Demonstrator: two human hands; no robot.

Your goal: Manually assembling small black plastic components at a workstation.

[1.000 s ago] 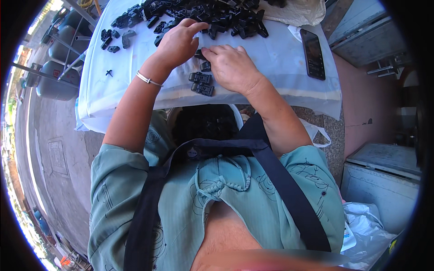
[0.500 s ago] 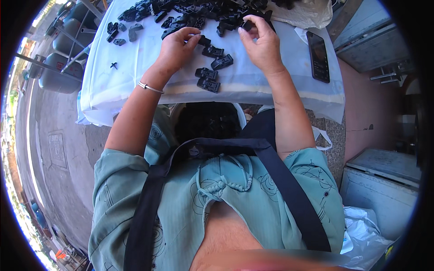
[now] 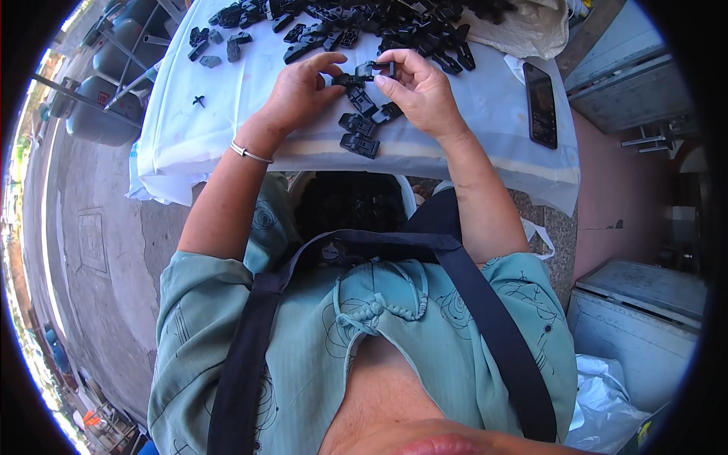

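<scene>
Over the white-covered table (image 3: 227,136), my two hands meet around small black plastic parts. My left hand (image 3: 297,92) pinches a small black plastic part (image 3: 345,79) between thumb and fingers. Held in the fingertips of my right hand (image 3: 426,97) is another black plastic part (image 3: 366,72), which touches or nearly touches the left one; whether they are joined I cannot tell. Just below the hands lie several black blocky, car-shaped plastic pieces (image 3: 359,145) in a loose column toward the table's near edge. One of them is partly covered by my right thumb.
A large heap of black plastic parts (image 3: 409,34) covers the far side. Loose dark pieces (image 3: 233,50) and a small cross-shaped part (image 3: 199,101) lie at left. A phone (image 3: 540,106) rests at right, near a whitish sack (image 3: 523,34). Below the table edge stands a bucket (image 3: 409,201) of black parts.
My right hand has come left and nearer from the heap's edge with its black part, meeting the left hand. The left hand has moved slightly toward me.
</scene>
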